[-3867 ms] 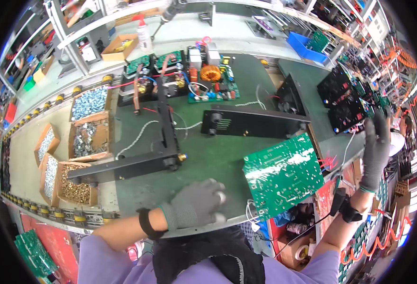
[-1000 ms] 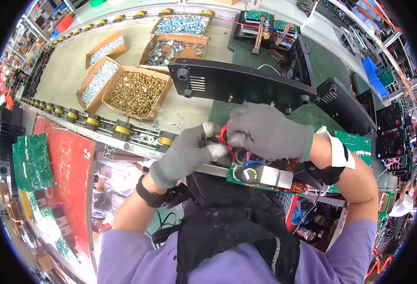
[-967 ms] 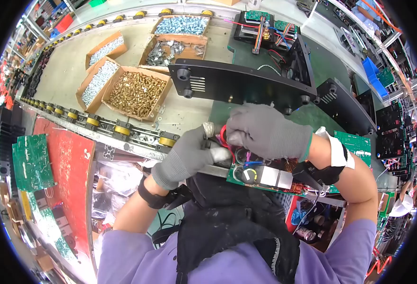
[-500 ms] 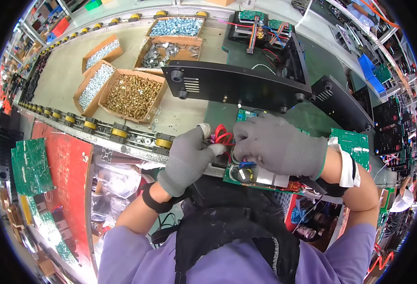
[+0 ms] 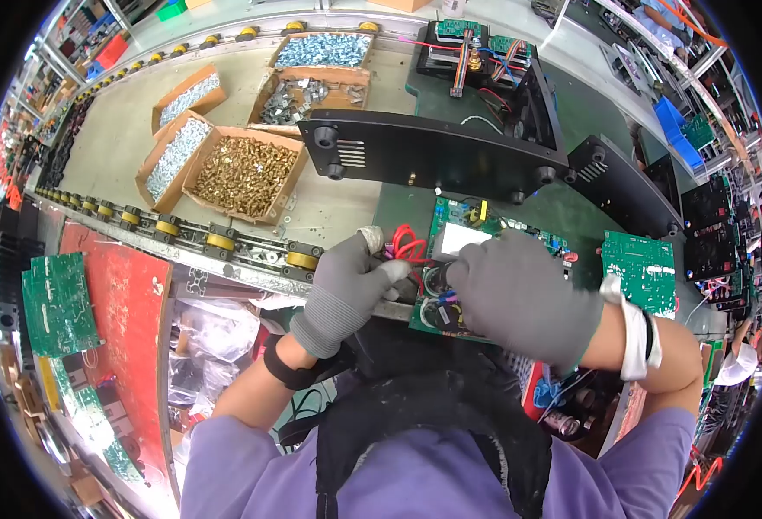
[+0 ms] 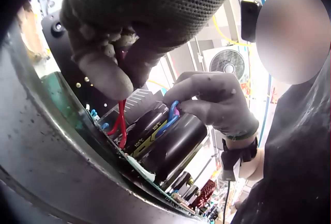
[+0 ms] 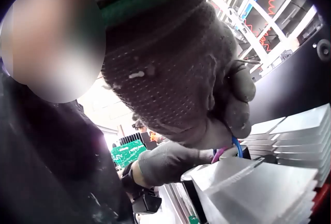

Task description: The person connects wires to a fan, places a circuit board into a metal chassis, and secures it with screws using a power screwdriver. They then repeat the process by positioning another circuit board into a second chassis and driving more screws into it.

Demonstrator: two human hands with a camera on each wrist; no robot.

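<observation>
In the head view, a green circuit board (image 5: 440,210) with tall parts lies at the bench's front edge. My gloved left hand (image 5: 342,294) pinches red wires (image 6: 121,120), which loop up beside its fingertips. My gloved right hand (image 5: 526,301) is over the board and covers part of it. Its thumb and fingers pinch a blue wire (image 6: 169,122) and a purple wire (image 7: 219,154) above the black capacitors (image 6: 178,144). A silver heat sink (image 5: 461,242) stands just beyond the right hand, with its fins (image 7: 297,141) close by in the right wrist view.
Black metal panels (image 5: 433,156) stand upright behind the board. Cardboard boxes of brass fasteners (image 5: 247,173), silver screws (image 5: 178,156) and metal clips (image 5: 290,102) sit at left. Another green board (image 5: 640,268) lies at right. A roller track (image 5: 217,238) lines the front left edge.
My right hand has moved from the red wires to the blue and purple wires, shifting right and toward the body and uncovering the heat sink. My left hand keeps its pinch on the red wires.
</observation>
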